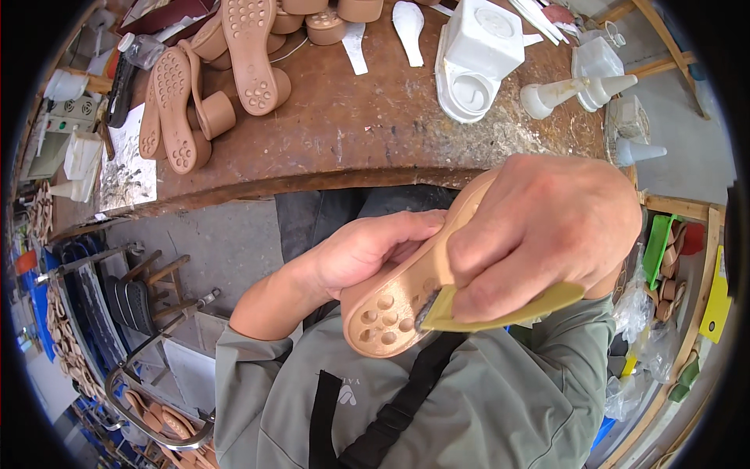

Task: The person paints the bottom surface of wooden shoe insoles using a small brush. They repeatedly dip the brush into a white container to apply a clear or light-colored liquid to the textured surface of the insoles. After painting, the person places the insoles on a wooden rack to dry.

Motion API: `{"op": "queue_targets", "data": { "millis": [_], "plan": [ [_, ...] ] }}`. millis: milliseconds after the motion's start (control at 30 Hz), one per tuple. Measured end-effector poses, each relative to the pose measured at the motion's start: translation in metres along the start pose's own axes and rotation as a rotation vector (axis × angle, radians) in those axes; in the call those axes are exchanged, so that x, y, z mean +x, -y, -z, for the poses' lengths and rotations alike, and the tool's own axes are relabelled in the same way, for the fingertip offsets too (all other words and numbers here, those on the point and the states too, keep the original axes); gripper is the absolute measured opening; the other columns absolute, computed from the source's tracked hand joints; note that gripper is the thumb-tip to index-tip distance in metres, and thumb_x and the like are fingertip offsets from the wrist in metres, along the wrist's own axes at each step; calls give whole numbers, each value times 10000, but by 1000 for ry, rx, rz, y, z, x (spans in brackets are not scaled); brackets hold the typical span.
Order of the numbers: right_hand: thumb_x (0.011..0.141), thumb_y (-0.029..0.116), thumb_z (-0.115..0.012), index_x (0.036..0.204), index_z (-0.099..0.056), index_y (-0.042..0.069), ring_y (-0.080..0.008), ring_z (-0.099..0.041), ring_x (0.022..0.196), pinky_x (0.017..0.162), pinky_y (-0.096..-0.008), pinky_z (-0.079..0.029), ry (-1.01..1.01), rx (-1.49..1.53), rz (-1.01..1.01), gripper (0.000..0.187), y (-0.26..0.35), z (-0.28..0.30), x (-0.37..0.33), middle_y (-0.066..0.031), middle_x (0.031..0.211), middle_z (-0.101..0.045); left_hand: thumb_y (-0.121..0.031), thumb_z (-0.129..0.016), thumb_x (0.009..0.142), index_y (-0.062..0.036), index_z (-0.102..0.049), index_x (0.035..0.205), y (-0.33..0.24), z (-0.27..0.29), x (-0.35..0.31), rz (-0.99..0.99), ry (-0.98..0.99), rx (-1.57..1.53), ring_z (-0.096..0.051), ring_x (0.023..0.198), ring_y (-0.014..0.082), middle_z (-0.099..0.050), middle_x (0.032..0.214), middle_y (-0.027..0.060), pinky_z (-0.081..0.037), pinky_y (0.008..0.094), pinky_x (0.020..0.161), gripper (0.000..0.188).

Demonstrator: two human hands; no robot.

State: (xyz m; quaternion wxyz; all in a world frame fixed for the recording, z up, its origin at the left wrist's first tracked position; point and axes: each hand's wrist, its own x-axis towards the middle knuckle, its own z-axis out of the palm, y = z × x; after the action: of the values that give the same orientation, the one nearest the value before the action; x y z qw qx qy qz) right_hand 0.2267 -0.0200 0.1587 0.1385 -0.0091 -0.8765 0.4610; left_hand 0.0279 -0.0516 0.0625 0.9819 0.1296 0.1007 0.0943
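Note:
Over my lap, my left hand point(366, 248) is closed around the edge of a tan shoe sole point(379, 309). Its dimpled forepart is tilted up toward me and has a wet-looking sheen. My right hand point(539, 227) is closed on a flat yellow-green brush point(500, 311). The dark bristles touch the sole beside the round hollows. My right hand hides part of the sole's far end.
Several tan heeled soles point(176, 102) lie at the far left of the brown workbench point(312, 133). White glue pot point(476, 59) and nozzle bottles point(551, 95) stand at the far right. A metal-framed cart point(125, 383) is at my left; a wooden rack point(703, 297) at my right.

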Motion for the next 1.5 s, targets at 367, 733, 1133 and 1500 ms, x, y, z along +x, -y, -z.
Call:
{"op": "queue_targets", "data": {
  "millis": [367, 733, 1133, 1500],
  "plan": [
    [808, 53, -685, 869, -689, -24, -130, -615, 647, 550, -238, -475, -974, -70, -365, 98, 21, -56, -23, -74, 731, -658, -303, -322, 968, 1, -225, 1426, -3, -15, -4, -569, -201, 311, -559, 1119, 294, -428, 1359, 181, -420, 418, 990, 558],
    [726, -14, -697, 986, -676, 6, -216, -652, 680, 598, -287, -521, -1112, -836, -240, 262, -40, -76, -33, -133, 856, -658, -363, -357, 959, -8, -244, 1418, 9, 8, 0, -660, -185, 340, -578, 1092, 319, -464, 1329, 189, -490, 407, 910, 592],
    [901, 168, -625, 897, -635, 14, -80, -507, 487, 431, -201, -374, -1995, 559, -87, 155, -63, -86, -96, -30, 712, -623, -580, -687, 746, 25, -116, 1446, 22, 73, -28, -894, -151, 135, -333, 1336, 325, -253, 1477, 209, -287, 471, 1098, 1088],
    [926, 218, -585, 949, -609, 14, -60, -427, 486, 446, -207, -323, -2093, 455, -116, 207, -96, -67, -85, 9, 683, -560, -235, -741, 746, 60, -438, 1227, -16, 48, -70, -1044, -678, 575, -619, 946, 242, -583, 1117, 151, -509, 352, 857, 641]
  ]
}}
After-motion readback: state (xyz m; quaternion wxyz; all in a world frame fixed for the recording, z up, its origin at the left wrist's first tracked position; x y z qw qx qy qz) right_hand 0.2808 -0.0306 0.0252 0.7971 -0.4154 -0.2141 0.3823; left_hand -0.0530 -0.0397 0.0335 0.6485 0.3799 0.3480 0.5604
